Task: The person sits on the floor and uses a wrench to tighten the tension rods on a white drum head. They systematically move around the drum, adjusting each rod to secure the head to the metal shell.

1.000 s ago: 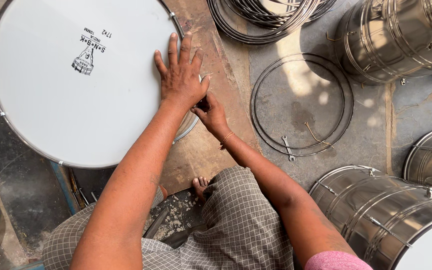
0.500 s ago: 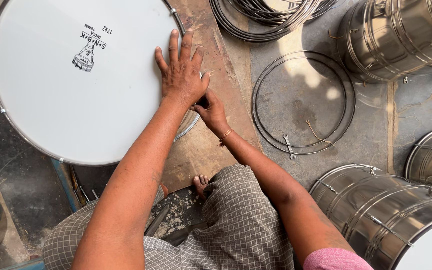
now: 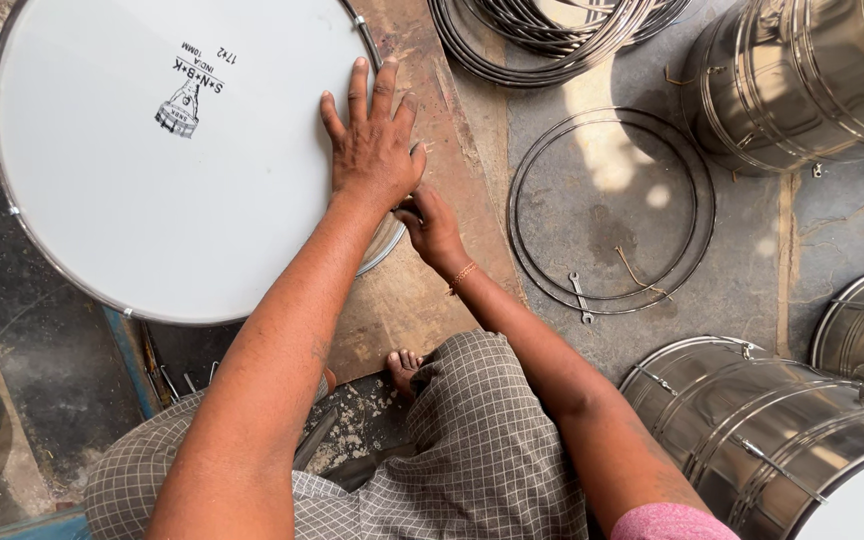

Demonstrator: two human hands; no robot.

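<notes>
Head view: large round white-skinned drum with a metal rim [image 3: 152,160] lies flat on a worn wooden board [image 3: 432,290]. Left hand [image 3: 370,150] open, palm pressed on the skin near the rim. Right hand [image 3: 430,225] curled closed at the rim's edge; what it grips is hidden. Best pressed flat and steady, I'd judge. Thin steel hoops [image 3: 612,210] lie well apart on the floor.

The only label in view is a printed mark [image 3: 195,92] on the white drumhead [image 3: 152,200], toward its upper part and well left of the left hand [image 3: 372,150] lying flat on the skin. It is black on white: a small tapering, tower-like emblem with short lines of lettering beside it, all seen upside down and slightly tilted.
</notes>
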